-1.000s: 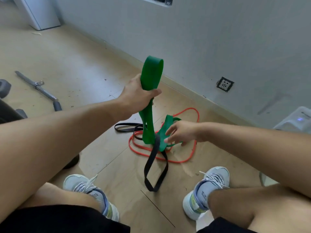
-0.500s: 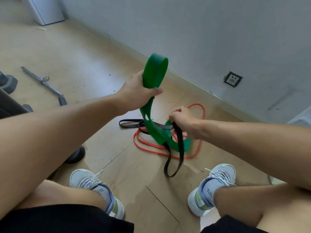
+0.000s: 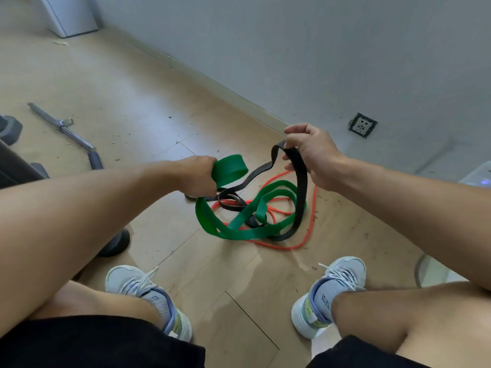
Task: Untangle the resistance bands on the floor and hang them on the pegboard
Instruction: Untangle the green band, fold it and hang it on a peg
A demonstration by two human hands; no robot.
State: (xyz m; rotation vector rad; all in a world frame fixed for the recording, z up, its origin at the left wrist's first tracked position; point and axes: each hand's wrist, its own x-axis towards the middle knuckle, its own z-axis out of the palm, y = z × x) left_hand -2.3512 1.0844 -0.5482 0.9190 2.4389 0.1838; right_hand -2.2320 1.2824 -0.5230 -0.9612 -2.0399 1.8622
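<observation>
Head view, looking down between two bent knees and a pair of pale sneakers [image 3: 335,289] on a wooden floor [image 3: 111,83]. Left hand [image 3: 198,179] fisted around one end of the wide green band [image 3: 240,229], its short loop sticking out past the knuckles. Right hand [image 3: 312,155] raised a little higher, fingers and thumb pinching a fold of the black band [image 3: 301,192], lifted clear of the boards. Lower loops of green and black crossed over each other in a loose tangle between the two hands, resting on the floor on top of the thin red band [image 3: 309,236], which lies flat beneath them. Metal bar [image 3: 63,128] lying well apart to the left; wall socket [image 3: 362,125] low on the grey wall [image 3: 318,49] beyond the right hand. No pegboard in view.
</observation>
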